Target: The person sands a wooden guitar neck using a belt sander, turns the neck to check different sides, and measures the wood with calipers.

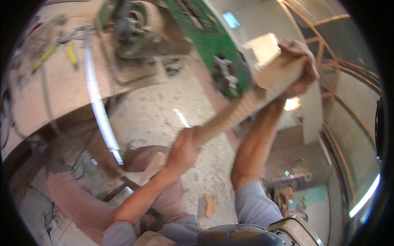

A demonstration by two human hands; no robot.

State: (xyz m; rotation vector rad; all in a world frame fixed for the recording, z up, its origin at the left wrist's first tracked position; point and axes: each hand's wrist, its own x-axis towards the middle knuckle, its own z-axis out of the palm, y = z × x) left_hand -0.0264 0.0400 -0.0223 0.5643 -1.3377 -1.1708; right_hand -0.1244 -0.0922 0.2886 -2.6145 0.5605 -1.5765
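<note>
A long pale wooden piece (234, 112), wider at its upper end, lies diagonally across the middle of the view. My left hand (182, 149) is closed round its lower end. My right hand (301, 74) has its fingers wrapped round the wide upper end. Just left of that upper part is a green machine (193, 33) with a dark metal fitting (223, 71) near its end; whether the wood touches it I cannot tell. The picture is somewhat blurred.
A workbench (49, 94) at left holds yellow-handled pliers (51, 55), a long shiny metal strip (96, 98) and cables. A dark machine part (131, 28) stands at its back. The dusty floor (197, 172) has scraps on it. Wood-framed panels (353, 123) line the right.
</note>
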